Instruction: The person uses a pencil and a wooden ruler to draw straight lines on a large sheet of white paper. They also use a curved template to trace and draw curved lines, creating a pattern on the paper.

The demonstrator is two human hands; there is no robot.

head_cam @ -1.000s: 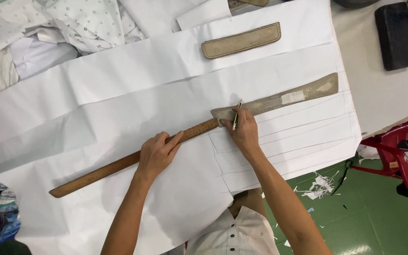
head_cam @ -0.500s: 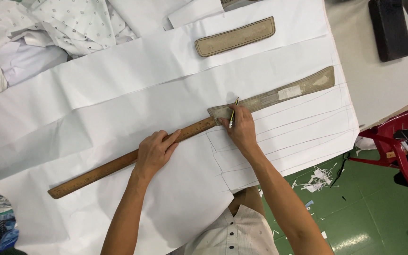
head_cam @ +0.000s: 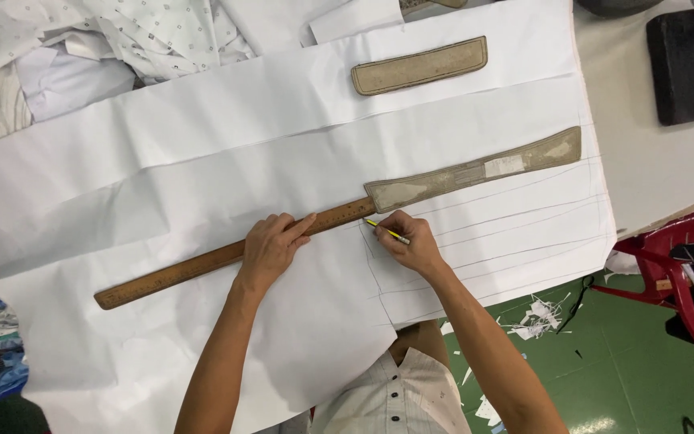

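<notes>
Wooden ruler (head_cam: 202,264) lies slanted across the big white paper sheets (head_cam: 202,161) on the worktop (head_cam: 652,161), its left end low and its right end higher, near the middle of the paper. The right end of it touches a long tan pattern strip (head_cam: 475,170), which continues the same line up to the right. The left hand (head_cam: 271,245) presses flat on the ruler, fingers spread over its upper edge, not closed around it. The right hand (head_cam: 411,241) is closed on a yellow pencil (head_cam: 387,231); the tip of the pencil touches the paper just below the place where ruler and strip meet. Several thin drawn lines run to the right under the strip, toward the edge of the paper.

Higher on the paper lies a second, shorter tan pattern piece (head_cam: 419,66), well apart from the hands. At the top left is a heap of white dotted cloth (head_cam: 122,40). A black block (head_cam: 679,64) rests on the worktop at the top right. Beside the worktop, on the green floor (head_cam: 604,370), stands a red plastic chair (head_cam: 684,297), and small paper scraps (head_cam: 536,313) lie near it.
</notes>
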